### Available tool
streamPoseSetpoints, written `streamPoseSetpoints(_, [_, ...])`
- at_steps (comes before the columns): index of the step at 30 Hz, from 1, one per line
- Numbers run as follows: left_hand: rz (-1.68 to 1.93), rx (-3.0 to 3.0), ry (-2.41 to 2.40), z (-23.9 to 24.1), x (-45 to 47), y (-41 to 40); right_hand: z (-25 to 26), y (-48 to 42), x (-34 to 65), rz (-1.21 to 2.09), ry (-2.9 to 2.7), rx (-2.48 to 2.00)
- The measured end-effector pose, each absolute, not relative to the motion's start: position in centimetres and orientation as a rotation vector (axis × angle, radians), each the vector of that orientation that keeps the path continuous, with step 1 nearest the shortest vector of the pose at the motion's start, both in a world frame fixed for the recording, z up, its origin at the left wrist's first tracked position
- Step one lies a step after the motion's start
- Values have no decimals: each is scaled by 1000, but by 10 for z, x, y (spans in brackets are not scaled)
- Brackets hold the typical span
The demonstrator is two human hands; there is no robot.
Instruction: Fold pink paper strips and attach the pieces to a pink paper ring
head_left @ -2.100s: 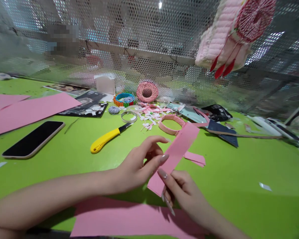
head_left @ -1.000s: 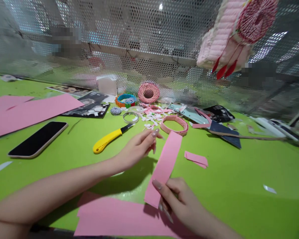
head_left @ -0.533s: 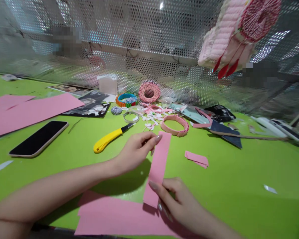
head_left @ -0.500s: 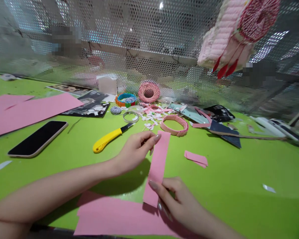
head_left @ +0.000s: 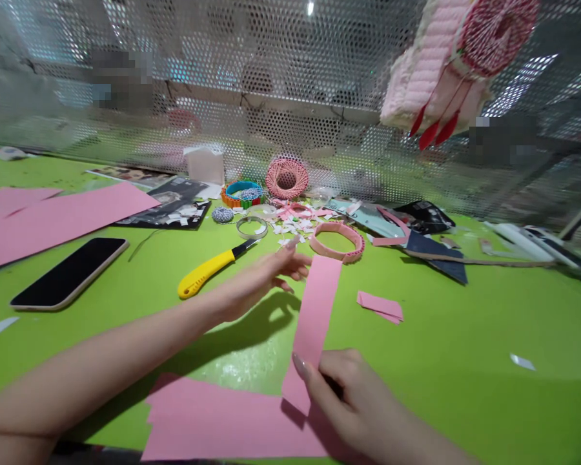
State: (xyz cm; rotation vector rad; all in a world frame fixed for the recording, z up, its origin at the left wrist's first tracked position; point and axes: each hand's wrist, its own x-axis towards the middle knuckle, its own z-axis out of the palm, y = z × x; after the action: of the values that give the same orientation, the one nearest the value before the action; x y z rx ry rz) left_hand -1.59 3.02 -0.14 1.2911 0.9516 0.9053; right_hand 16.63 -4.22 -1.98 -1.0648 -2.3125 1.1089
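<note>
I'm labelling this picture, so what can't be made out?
Head view:
Right hand: fingertips except the thumb's, hidden by the hand and pink rectangular paper strip.
Long pink paper sheet at left: one end, cut off by left edge.
Shapes behind grey perforated metal screen: blurred by its mesh.

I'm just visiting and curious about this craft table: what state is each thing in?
Left hand: fingers open beside the strip's far end.
Right hand: closed on the strip's near end.
Pink strip: held aslant, far end pointing away.
Yellow-handled cutter: lying down, blade end pointing away.
Phone: face up, screen dark.
Pink band: curled into a loop.
Small pink pieces: stacked, slightly askew.
</note>
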Motion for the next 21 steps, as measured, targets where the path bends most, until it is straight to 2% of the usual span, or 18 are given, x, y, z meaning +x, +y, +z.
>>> streamPoseSetpoints(4, [643, 1315, 829, 9, -10, 14, -20, -40, 168, 1162, -2259, -1063])
streamPoseSetpoints(15, [744, 1385, 845, 21, -3, -5, 0, -37, 180, 1259, -2315, -995])
streamPoseSetpoints(21, [743, 1505, 878, 24, 1, -16, 14, -20, 188, 1181, -1911, -1017])
